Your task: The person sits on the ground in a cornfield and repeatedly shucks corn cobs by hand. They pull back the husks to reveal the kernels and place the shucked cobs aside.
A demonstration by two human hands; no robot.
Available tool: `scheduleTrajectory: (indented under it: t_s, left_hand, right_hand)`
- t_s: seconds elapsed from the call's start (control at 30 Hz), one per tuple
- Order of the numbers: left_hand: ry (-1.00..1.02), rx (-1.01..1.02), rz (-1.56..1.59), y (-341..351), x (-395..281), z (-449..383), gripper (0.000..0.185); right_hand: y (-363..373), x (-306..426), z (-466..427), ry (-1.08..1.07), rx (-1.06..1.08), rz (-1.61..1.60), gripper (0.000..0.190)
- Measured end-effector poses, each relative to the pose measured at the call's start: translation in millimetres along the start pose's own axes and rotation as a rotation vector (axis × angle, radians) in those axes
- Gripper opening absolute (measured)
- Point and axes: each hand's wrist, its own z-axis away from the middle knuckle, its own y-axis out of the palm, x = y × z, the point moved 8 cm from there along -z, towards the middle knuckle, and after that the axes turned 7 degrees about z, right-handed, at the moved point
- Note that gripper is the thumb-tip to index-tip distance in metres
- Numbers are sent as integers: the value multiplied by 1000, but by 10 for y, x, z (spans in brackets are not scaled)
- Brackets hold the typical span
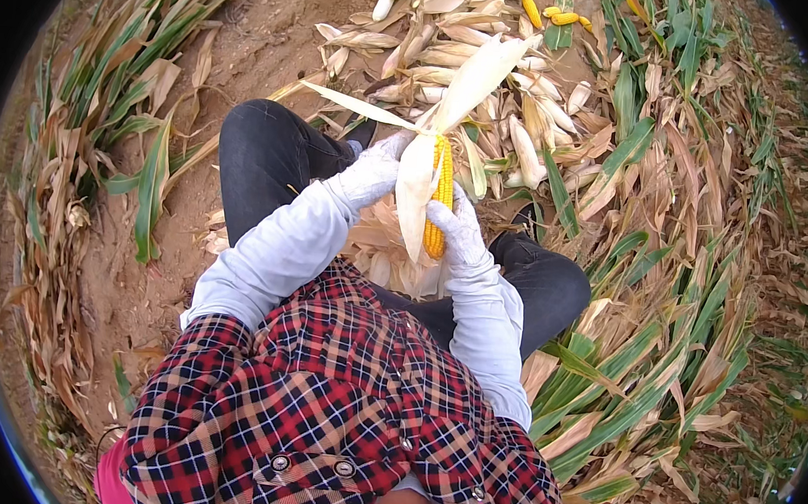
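Between my gloved hands is an ear of corn with bright yellow kernels showing along its right side. Pale corn husk still covers its left side, and peeled husk leaves spread upward from its far end. My left hand, in a white glove, grips the husk near that far end; its fingertips are partly hidden behind it. Lower down, my right hand is closed around the bare kernels, with the thumb in front.
A pile of corn ears in dry husks lies ahead of me. Several husked yellow ears rest beyond it. Loose husks gather between my legs. Cut corn stalks lie on the right, and more stalks on the left.
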Motion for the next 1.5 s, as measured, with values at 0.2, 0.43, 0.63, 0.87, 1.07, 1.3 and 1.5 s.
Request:
scheduleTrajectory:
  t_s: [0.2, 0.43, 0.63, 0.87, 1.07, 1.3, 1.5]
  left_hand:
    - [-23, -48, -3, 8, 29, -27, 56]
    - [-26, -212, 414, 39, 10, -8, 38]
    - [-58, -140, 492, -105, 139, -128, 50]
    - [-235, -173, 968, 109, -92, -12, 37]
    - [-8, -236, 469, -159, -104, 77, 42]
    - [530, -417, -429, -115, -682, 406, 60]
    - [907, -35, -965, 338, -1178, 378, 44]
  right_hand:
    - [-56, -81, -51, -8, 32, 66, 72]
    - [-145, -334, -127, 98, 43, 69, 73]
    - [-48, -269, -90, 49, 20, 280, 77]
    - [-93, -338, -69, 126, -1, 42, 65]
    - [-79, -223, -57, 94, -33, 69, 56]
    - [-35, -190, -73, 67, -39, 45, 57]
    - [0, -289, -51, 68, 44, 3, 63]
